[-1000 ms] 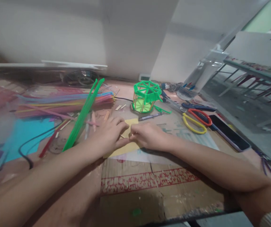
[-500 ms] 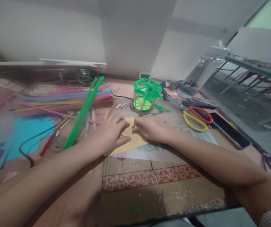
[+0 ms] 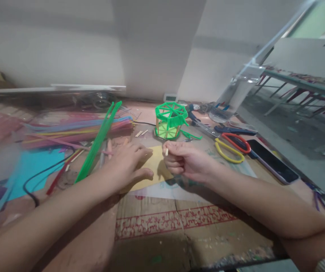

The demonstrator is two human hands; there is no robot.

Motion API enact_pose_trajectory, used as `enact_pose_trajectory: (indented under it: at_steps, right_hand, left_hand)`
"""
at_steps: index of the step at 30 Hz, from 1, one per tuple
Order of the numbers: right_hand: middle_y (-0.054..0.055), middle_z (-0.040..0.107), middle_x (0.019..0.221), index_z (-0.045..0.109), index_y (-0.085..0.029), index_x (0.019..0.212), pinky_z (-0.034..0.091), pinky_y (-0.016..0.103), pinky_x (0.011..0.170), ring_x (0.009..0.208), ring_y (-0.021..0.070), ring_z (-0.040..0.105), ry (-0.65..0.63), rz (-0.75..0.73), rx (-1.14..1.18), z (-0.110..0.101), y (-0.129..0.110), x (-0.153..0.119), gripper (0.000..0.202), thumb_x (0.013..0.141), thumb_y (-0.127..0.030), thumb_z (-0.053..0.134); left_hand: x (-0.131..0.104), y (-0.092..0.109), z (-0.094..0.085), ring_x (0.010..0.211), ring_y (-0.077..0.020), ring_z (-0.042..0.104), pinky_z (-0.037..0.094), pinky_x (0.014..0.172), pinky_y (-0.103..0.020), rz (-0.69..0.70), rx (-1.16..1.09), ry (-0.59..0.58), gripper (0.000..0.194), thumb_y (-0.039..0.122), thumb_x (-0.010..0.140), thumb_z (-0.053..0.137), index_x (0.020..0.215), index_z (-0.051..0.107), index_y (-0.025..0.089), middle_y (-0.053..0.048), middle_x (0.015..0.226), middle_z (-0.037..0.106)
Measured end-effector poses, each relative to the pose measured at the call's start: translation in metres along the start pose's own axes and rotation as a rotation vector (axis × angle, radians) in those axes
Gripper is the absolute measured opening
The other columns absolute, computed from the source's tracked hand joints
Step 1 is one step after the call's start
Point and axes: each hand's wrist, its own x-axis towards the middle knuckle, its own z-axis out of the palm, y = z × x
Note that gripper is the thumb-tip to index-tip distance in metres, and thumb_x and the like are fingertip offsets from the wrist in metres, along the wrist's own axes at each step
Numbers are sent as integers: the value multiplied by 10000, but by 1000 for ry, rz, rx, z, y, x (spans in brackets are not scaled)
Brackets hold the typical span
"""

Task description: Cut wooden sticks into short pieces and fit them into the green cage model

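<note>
Between thumb and fingers, my right hand (image 3: 189, 160) pinches a small pale stick (image 3: 167, 152), raised over the yellow paper (image 3: 152, 162). My left hand (image 3: 132, 162) rests at the left part of that paper, thumb and fingers apart, holding nothing. Behind both hands stands a green octagonal model (image 3: 171, 121) with a spoked top and upright sticks. A few short pale sticks (image 3: 142, 133) lie to the left of the model, and a bent green piece (image 3: 191, 135) lies to its right.
Long green pipe cleaners (image 3: 98, 143) and a multicoloured bundle (image 3: 77, 130) lie left, with blue paper (image 3: 34, 170). To the right are scissors with red and yellow handles (image 3: 230, 149), a phone (image 3: 272, 160) and a clear bottle (image 3: 233, 94). Cardboard (image 3: 151, 245) covers the front.
My right hand has lifted and turned, now showing the small stick in its pinch. My left hand's fingers have spread a little and sit farther from the right hand. The view has shifted slightly.
</note>
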Motion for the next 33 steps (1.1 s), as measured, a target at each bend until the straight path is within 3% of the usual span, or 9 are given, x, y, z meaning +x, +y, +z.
enact_pose_trajectory:
  at_steps: [2, 5, 8, 11, 20, 27, 33]
  right_hand:
    - [-123, 234, 505, 408, -209, 719, 95, 186, 409, 442, 57, 93, 8, -14, 13, 1, -1, -1, 319, 879, -310, 664]
    - [-125, 235, 506, 435, -203, 730, 86, 186, 406, 444, 58, 86, 30, -52, 33, -1, -1, -1, 320, 878, -335, 685]
    - [-126, 233, 513, 444, -203, 734, 84, 189, 408, 451, 58, 83, 44, -90, 58, -2, -1, -1, 355, 850, -384, 727]
    - [-129, 246, 511, 458, -201, 747, 88, 191, 411, 454, 56, 82, 41, -94, 48, 1, 1, -3, 385, 817, -428, 761]
    - [-126, 236, 515, 540, -186, 781, 118, 202, 418, 462, 62, 97, -44, -127, -84, 11, 2, -12, 438, 772, -563, 765]
    - [-124, 223, 535, 495, -194, 737, 133, 198, 429, 473, 61, 112, -95, -121, -49, 15, 4, -16, 441, 780, -532, 775]
    - [-129, 243, 488, 580, -174, 776, 155, 210, 424, 438, 59, 156, -115, -99, -91, 15, 9, -16, 432, 805, -579, 729]
  left_hand:
    - [3, 10, -14, 1112, -281, 584, 432, 939, -424, 14, -31, 77, 359, 452, 904, 625, 1172, 652, 214, -81, 1201, 674]
    - [9, 30, -38, 967, -227, 630, 461, 857, -375, 53, -133, 191, 251, 376, 983, 491, 991, 677, 210, -43, 1006, 721]
    - [12, 47, -49, 905, -190, 643, 481, 804, -320, 73, -208, 282, 166, 325, 960, 541, 963, 663, 213, -19, 938, 719]
    - [12, 54, -48, 909, -181, 655, 489, 810, -308, 113, -215, 335, 112, 295, 913, 630, 977, 674, 214, -12, 948, 730]
    - [3, 61, -51, 837, -145, 673, 518, 793, -278, 141, -319, 484, 89, 249, 917, 645, 946, 729, 238, 9, 908, 757]
    - [4, 68, -54, 769, -135, 657, 525, 705, -262, 56, -553, 453, 59, 214, 858, 709, 844, 739, 262, 27, 837, 727]
    - [3, 72, -54, 733, -148, 646, 533, 736, -297, 10, -595, 448, 88, 240, 851, 700, 763, 705, 243, 23, 786, 712]
